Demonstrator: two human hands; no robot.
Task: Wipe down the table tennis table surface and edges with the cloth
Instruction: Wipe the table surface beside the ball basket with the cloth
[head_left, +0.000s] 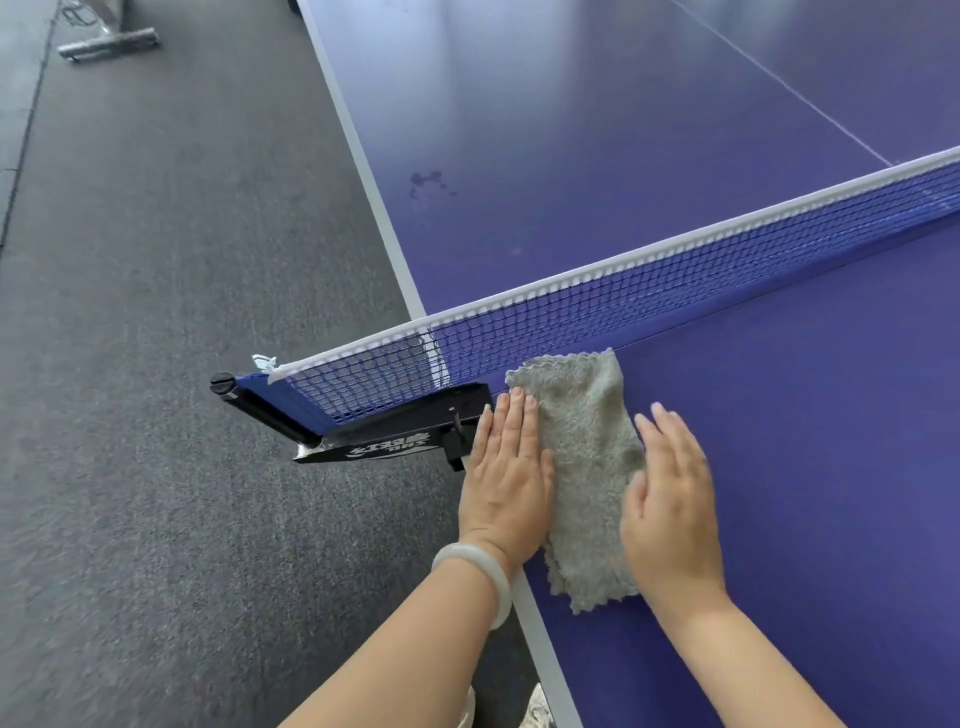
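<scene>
Both forearms reach in from the bottom of the view, and the left wrist wears a pale bangle. Below them, the toe of a light shoe shows on the floor beside the table's white edge strip.

The left hand lies flat with its fingers straight and together, pointing toward the net. It rests partly on the left side of the cloth and partly on the table close to its side edge. The right hand is also flat and loose-fingered. Its thumb side rests on the cloth's right edge and its fingers lie out on the blue surface. Neither hand grips anything, and the two are apart with the cloth between them.

That cloth is grey and fluffy, folded into a long strip. It lies on the near half of the table by the left edge, and its far end almost reaches the foot of the net.

Just left of the left fingertips, a black clamp fixes the net post to the table side. Beyond the net, a dark stain marks the far half near its edge. Grey carpet covers the floor on the left.
</scene>
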